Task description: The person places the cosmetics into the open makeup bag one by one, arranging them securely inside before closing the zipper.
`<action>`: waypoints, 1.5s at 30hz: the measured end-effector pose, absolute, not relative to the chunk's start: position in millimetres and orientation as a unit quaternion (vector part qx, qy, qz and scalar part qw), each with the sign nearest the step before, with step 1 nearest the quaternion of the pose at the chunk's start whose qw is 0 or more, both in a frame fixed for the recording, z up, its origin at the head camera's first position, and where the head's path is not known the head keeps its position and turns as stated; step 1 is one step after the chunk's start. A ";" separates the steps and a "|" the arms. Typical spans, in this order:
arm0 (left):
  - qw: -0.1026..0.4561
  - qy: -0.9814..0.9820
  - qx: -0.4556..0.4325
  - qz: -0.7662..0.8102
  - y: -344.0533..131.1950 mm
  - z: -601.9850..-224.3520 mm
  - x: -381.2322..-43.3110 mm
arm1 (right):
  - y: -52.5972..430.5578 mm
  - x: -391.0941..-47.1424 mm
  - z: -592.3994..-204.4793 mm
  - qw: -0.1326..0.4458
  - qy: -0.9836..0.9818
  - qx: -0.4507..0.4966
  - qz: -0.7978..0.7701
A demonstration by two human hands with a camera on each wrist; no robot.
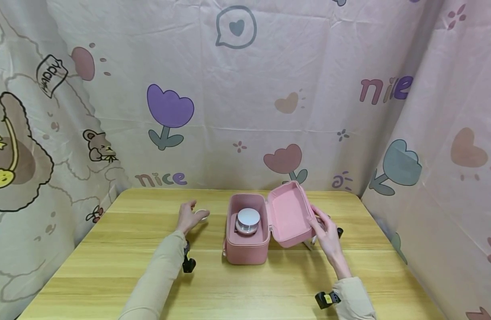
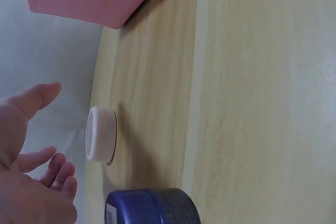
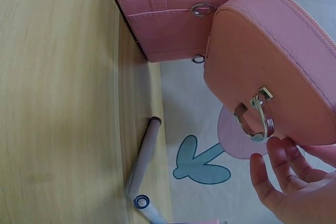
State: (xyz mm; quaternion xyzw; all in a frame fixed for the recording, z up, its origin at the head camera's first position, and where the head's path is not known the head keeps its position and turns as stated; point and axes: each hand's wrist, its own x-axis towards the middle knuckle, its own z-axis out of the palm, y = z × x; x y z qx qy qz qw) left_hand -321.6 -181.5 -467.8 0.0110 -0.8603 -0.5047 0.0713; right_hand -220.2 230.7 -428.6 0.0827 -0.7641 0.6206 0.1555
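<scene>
A pink vanity case (image 1: 247, 254) stands upright with its lid (image 1: 290, 213) swung out to the right. Inside sits a jar (image 1: 248, 218) with a silvery-white top. My right hand (image 1: 325, 231) pinches the lid's outer right edge, fingers near the metal handle ring (image 3: 257, 116) on its outside. My left hand (image 1: 188, 217), fingers loosely spread and holding nothing, is left of the case beside a small white round pot (image 2: 102, 135). Near that pot is a dark blue jar (image 2: 152, 208), hidden from the head view by the left hand and arm.
Slender tubes, one brownish (image 3: 143, 158) and one white (image 3: 150, 209), lie on the wooden table (image 1: 229, 293) behind the lid. A black-ended item (image 1: 340, 232) shows past the right hand. Printed curtains (image 1: 229, 106) close off the table's back and sides.
</scene>
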 end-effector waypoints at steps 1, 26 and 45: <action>0.073 -0.863 0.011 -0.500 -181.4 -467.9 -321.7 | 230.7 -220.2 -428.5 0.156 -0.764 0.083 0.621; 0.063 -0.895 0.050 -0.438 -173.1 -475.3 -325.3 | 230.7 -221.9 -427.9 0.151 -0.765 0.080 0.621; 0.079 -0.906 0.052 -0.413 -171.4 -479.0 -328.4 | 230.6 -221.0 -429.4 0.158 -0.767 0.080 0.616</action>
